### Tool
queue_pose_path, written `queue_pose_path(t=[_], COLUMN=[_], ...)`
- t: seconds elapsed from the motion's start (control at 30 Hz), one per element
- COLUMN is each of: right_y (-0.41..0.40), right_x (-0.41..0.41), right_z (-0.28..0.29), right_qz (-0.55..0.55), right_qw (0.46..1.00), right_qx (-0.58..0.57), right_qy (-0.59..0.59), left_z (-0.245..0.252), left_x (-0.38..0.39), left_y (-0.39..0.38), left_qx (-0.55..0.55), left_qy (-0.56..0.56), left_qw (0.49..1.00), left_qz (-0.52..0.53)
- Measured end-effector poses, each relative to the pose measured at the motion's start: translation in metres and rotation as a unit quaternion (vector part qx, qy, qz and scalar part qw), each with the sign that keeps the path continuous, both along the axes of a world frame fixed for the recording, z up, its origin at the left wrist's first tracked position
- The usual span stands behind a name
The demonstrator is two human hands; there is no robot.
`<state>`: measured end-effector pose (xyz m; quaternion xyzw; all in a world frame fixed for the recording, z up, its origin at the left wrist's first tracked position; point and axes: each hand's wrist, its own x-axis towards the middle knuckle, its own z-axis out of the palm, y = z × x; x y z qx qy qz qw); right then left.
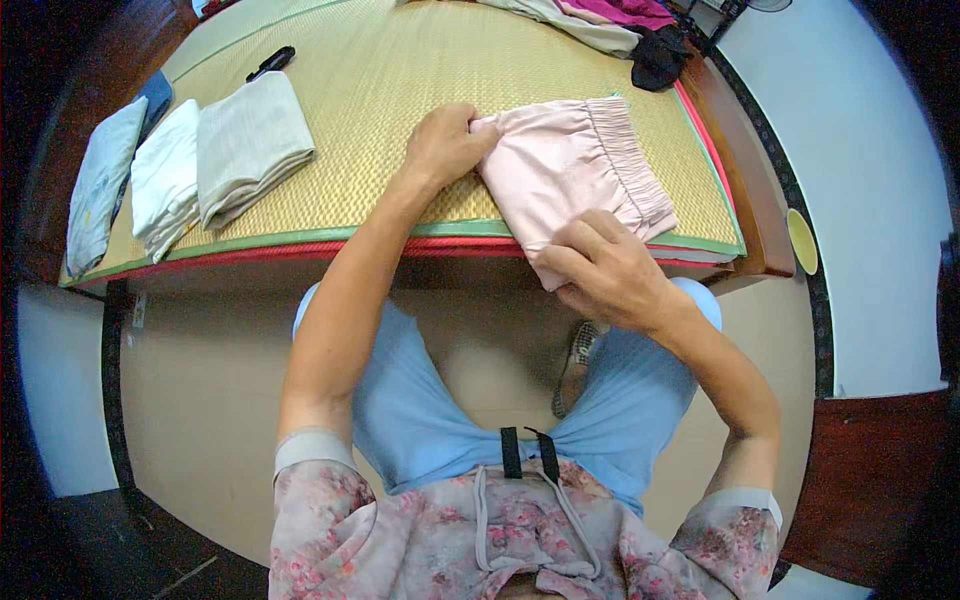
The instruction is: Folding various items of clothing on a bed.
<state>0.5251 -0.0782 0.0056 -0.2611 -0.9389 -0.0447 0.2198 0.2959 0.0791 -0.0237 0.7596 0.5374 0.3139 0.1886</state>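
A pale pink pair of shorts or trousers point(551, 161) with a gathered elastic waistband point(634, 161) lies folded on the woven straw mat point(360, 127), its waistband to the right. My left hand point(450, 142) pinches its far left corner between thumb and fingers. At the near corner, which hangs past the bed's front edge, my right hand point(607, 270) grips the fabric with curled fingers. The fingertips of the right hand are partly hidden behind its knuckles.
Folded beige cloth point(255, 135), white cloth point(166, 180) and light blue cloth point(105, 180) lie at the left. Behind them is a black object point(271, 63). Loose garments point(600, 26) and a black cloth point(658, 58) are at the far right, near the wooden bed frame point(757, 210).
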Motion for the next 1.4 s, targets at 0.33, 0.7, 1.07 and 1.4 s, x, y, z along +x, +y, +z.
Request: queue_pose_path(t=[0.33,0.7,1.07,1.4], right_y=[-0.018,-0.004,0.011,0.023], right_x=[-0.02,0.009,-0.001,0.036], right_z=[0.025,0.076,0.034,0.045], right_qz=[-0.034,-0.051,-0.093,-0.138], right_qw=[0.995,0.996,0.981,0.975], right_qx=[0.095,0.061,0.169,0.174], right_qy=[0.014,-0.044,-0.033,-0.023], left_z=[0.004,0.031,0.029,0.022], left_x=[0.002,0.012,0.006,0.012], left_y=[0.003,0.012,0.012,0.01], left_qx=[-0.013,-0.035,-0.058,-0.045], left_qy=[-0.065,-0.167,-0.186,-0.258], left_qw=[0.997,0.983,0.973,0.955], left_qz=[0.027,0.063,0.124,0.139])
